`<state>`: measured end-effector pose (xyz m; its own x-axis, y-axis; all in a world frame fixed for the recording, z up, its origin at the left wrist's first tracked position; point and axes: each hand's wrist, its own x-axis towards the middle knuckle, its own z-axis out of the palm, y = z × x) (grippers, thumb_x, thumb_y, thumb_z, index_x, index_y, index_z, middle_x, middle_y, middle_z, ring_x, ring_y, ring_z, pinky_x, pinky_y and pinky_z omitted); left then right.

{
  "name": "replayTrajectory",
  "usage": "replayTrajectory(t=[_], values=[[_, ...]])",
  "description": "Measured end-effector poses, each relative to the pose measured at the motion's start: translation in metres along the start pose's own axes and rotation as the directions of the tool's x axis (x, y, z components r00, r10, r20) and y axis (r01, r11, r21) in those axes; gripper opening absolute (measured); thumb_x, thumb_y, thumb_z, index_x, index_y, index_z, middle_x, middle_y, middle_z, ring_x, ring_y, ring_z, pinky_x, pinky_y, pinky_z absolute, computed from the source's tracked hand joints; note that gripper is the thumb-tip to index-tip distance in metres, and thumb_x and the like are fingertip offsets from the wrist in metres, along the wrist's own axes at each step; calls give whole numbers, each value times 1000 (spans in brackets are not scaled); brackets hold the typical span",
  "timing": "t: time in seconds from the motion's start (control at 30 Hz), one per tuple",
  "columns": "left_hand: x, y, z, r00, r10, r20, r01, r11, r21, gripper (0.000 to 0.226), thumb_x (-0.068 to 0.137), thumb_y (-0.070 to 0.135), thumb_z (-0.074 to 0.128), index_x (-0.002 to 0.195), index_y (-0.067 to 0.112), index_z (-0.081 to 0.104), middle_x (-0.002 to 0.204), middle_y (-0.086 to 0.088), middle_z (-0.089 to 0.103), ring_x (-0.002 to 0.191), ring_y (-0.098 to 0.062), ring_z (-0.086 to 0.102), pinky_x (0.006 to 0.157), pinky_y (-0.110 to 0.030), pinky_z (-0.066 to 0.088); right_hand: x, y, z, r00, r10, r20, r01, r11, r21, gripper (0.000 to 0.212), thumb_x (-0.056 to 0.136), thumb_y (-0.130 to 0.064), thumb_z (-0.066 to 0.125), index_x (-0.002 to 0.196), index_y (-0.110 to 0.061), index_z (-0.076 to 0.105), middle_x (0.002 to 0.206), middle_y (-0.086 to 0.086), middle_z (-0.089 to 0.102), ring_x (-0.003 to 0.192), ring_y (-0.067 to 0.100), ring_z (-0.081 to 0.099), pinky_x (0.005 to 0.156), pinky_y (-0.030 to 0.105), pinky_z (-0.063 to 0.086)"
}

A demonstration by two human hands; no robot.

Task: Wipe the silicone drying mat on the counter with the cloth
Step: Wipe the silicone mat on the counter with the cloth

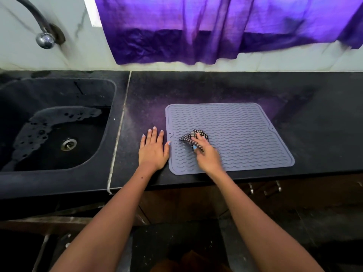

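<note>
Bunched in your right hand [206, 152], the striped cloth [193, 139] presses the grey mat [235, 132] at frame centre, while your left hand [153, 148] lies flat and empty on the tabletop [314, 124], likely for bracing.

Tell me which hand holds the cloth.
The right hand grips the striped cloth on the mat; the left hand lies flat beside it.

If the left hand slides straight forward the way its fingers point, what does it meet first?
Probably nothing soon: the left hand lies flat beside the mat, fingers pointing along bare counter toward the back wall.
</note>
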<state>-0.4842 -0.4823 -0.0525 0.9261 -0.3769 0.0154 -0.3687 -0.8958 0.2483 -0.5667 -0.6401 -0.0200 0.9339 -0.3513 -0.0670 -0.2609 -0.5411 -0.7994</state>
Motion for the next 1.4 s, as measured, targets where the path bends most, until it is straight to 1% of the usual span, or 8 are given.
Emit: replayTrajectory(t=[0.13,0.37,0.53,0.7,0.83,1.0,1.13,1.4], values=[[-9,3,1,1000,-1,26,1,1000,8,55,101,38,15,150,15,10,159,-9,1,147,-23,-3,119,-40,-4,5,-30,-6,972,227,-54,-164,830,533,42,97,-9,43,139,-16,43,147,-1,40,136,20,38,113,35,31],[-10,0,1,999,15,49,-18,998,63,57,99,34,20,151,15,5,159,-10,-4,146,-23,-6,119,-40,-4,-32,-16,49,956,-267,120,289,803,-521,65,93,-17,48,149,-17,17,159,5,2,147,22,-2,118,32,-2],[-11,1,3,999,9,52,-13,997,76,57,99,34,18,150,15,2,159,-10,-6,146,-23,-8,119,-40,-5,-23,-11,44,944,-274,185,330,815,-477,60,94,-20,45,149,-21,20,159,-3,1,147,16,-2,117,29,1],[-11,2,2,999,3,33,-5,999,53,55,100,33,16,151,15,6,159,-10,-3,146,-23,-6,118,-39,-5,-6,-26,28,981,-78,179,73,997,35,46,96,-7,44,140,-20,42,149,-4,36,126,12,45,102,23,37],[-13,4,-1,999,-2,43,1,1000,21,54,100,35,14,150,16,6,159,-8,-3,146,-22,-6,118,-39,-6,15,-41,4,956,247,156,-274,572,773,37,99,-9,38,135,-4,46,119,7,61,101,18,61,88,28,52],[-13,3,-1,999,-9,32,8,1000,16,54,101,35,14,150,17,7,159,-8,-2,146,-21,-6,119,-38,-6,10,-47,17,997,-67,24,66,997,38,50,96,-5,42,144,-14,33,154,-3,24,140,16,26,113,31,22],[-12,3,1,1000,-4,19,3,999,43,54,100,32,19,150,15,8,159,-8,-2,146,-21,-5,119,-39,-4,-4,-23,46,955,-242,172,297,775,-558,60,95,-17,41,149,-15,17,159,5,0,147,21,-3,119,32,-1],[-12,5,1,1000,-20,9,20,1000,23,58,97,37,10,150,15,11,159,-7,0,147,-21,-4,119,-39,-4,32,-20,29,958,-93,270,119,990,-80,45,95,-8,46,139,-17,43,152,-6,29,138,14,29,111,32,28]])
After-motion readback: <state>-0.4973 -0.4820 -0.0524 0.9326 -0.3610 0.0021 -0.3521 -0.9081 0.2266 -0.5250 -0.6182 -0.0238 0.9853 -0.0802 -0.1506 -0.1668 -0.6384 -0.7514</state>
